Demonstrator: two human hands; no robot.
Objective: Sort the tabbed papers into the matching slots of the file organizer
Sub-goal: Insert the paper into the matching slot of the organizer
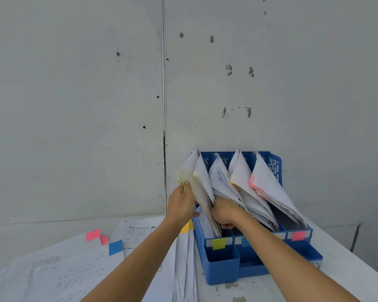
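White bench [347, 264] by grey wall, left hand [180, 202] gripping yellow-tabbed papers [196, 177] in blue file organizer [222, 267], leftmost slot, right hand [225, 212] curled round their lower edge.

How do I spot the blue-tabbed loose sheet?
Find the blue plastic file organizer by the wall; look left over the papers on the white table. The sheet's blue square tab, right of two pink tabs, is the only blue one there.
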